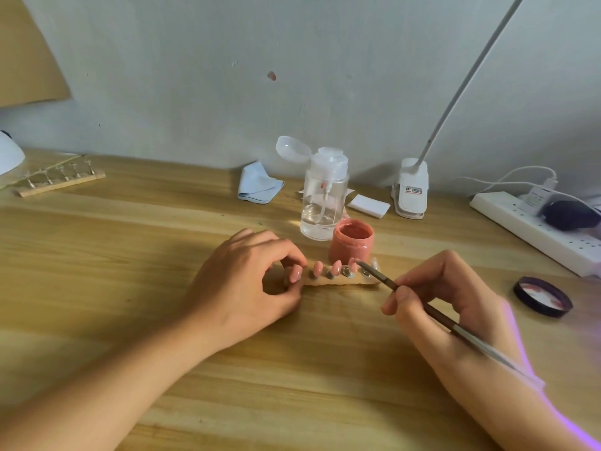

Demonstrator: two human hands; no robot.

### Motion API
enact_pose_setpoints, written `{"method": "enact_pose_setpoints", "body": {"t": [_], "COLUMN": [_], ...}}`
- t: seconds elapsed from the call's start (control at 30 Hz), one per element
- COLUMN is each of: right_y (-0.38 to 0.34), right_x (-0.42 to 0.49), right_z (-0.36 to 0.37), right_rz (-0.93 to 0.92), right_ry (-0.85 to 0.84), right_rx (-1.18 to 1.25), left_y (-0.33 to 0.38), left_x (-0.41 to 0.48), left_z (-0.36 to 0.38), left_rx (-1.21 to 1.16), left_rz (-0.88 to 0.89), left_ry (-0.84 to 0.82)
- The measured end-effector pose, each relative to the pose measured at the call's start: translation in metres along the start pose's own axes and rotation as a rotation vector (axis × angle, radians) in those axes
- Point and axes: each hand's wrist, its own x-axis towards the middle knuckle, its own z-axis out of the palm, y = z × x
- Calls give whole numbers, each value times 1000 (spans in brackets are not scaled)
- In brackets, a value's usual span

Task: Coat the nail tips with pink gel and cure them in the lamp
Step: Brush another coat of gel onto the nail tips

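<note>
On the desk (130,288), nail strip (338,279) lying left-right, brush (439,315) pointing up-left

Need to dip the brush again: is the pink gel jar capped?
No, the pink gel jar stands open; a dark lid with pink smears lies apart, right of it.

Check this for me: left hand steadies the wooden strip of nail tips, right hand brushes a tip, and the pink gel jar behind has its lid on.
Wrong on the lid. The head view shows the pink gel jar open, its dark lid lying apart to the right. The rest stands: left hand holds the wooden strip, right hand puts the brush to a nail tip.
</note>
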Motion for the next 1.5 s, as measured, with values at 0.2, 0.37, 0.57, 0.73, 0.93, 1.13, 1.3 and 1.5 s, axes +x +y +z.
{"method": "enact_pose_setpoints", "body": {"t": [0.2,0.37,0.57,0.73,0.93,1.13,1.3,1.5], "right_y": [0,-2,-4,-5,-6,-7,-6,-7], "right_x": [0,-1,0,-1,-3,-4,-3,-8], "right_z": [-1,0,0,1,0,1,3,0], "right_rz": [-5,-33,-28,-61,-45,-68,-92,-160], "right_ry": [-11,-21,-21,-57,-56,-70,-45,12], "right_rx": [-1,-9,-14,-64,-87,-116,-161,-192], "left_y": [0,1,1,1,1,2,3,10], "left_x": [0,0,0,0,0,0,-1,-2], "left_z": [1,0,0,0,-1,-1,-1,-4], "left_rx": [3,-2,7,15,11,9,18,104], "left_rz": [-6,-2,-6,-11,-19,-22,-26,24], "left_ry": [1,4,10,4,-10,-12,-3,29]}}
